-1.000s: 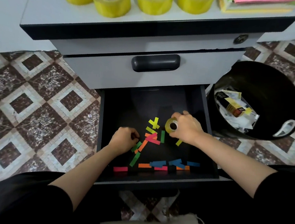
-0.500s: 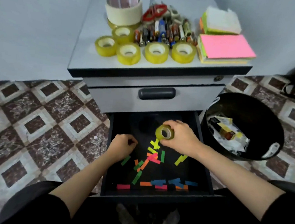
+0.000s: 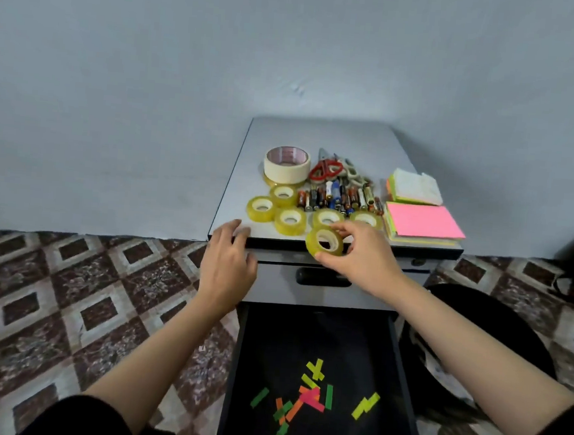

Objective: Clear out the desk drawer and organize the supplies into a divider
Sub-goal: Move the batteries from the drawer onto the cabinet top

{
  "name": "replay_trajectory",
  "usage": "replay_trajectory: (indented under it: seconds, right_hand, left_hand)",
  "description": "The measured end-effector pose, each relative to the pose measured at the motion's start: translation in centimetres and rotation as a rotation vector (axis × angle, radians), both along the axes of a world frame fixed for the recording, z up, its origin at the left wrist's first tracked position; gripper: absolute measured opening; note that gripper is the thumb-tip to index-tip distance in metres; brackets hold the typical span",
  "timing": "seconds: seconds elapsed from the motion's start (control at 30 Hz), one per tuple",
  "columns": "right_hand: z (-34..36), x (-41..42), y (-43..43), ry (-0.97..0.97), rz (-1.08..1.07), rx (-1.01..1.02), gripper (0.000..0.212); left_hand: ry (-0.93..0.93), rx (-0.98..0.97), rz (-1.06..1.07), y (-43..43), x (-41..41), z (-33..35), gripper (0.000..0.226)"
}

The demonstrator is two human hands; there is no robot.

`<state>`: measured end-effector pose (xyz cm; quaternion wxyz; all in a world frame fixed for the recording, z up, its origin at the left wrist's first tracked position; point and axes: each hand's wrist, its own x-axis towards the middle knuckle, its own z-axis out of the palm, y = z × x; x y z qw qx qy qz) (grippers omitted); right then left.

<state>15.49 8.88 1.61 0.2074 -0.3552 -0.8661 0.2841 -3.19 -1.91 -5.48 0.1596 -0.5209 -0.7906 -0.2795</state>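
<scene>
The right hand pinches a small yellow tape roll between thumb and curled fingers, holding it on edge at the front edge of the cabinet top, with its hole facing the camera. The roll sits just in front of the five yellow rolls that lie flat in a loose row along that front edge. Whether it touches the surface cannot be told.

The left hand holds nothing. Its fingers are relaxed and slightly spread, with the tips at the front-left corner of the cabinet top.

Further back on the top stands a wide cream masking-tape roll, stacked on another yellow roll. To its right lie red-handled scissors, and in front of them a cluster of batteries. At the right edge is a pink sticky-note pad, with a second pad stack just behind it.

Below the top, a grey drawer with a dark handle is closed. The bottom drawer is pulled out, and its black floor carries scattered coloured paper strips — yellow, green, orange, pink and blue — mostly toward its near end.

A black bin stands on the patterned tile floor just right of the open drawer, partly hidden by the right forearm.
</scene>
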Motion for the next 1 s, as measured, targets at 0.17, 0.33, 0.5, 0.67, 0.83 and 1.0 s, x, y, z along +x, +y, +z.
replay_trajectory:
  seconds: [0.17, 0.33, 0.5, 0.67, 0.83, 1.0]
  right_hand:
    - [2.5, -3.2, 2.1, -0.069, 0.002, 0.131, 0.046]
    - [2.8, -7.6, 3.2, -0.085, 0.007, 0.159, 0.061]
    - [2.2, -10.6, 3.3, -0.15, 0.023, 0.194, 0.061]
    - [1.5, -11.6, 3.6, -0.228, 0.012, 0.237, 0.054]
    - [1.5, -11.0, 3.5, -0.215, 0.038, 0.172, 0.063]
    - [2.5, -7.4, 1.2, -0.025, 0.038, 0.126, 0.019]
  left_hand:
    - [0.043, -0.198, -0.037, 0.2, -1.4, 1.5, 0.039]
    - [0.059, -0.248, -0.093, -0.2, -1.6, 1.5, 0.052]
    - [0.028, -0.267, -0.125, -0.7, -1.8, 1.8, 0.053]
    - [0.024, -0.245, -0.139, -0.9, -2.0, 1.8, 0.055]
    - [0.025, -0.238, -0.15, -1.0, -2.6, 1.4, 0.056]
    - [-0.006, -0.202, -0.112, -0.8, -2.4, 2.0, 0.054]
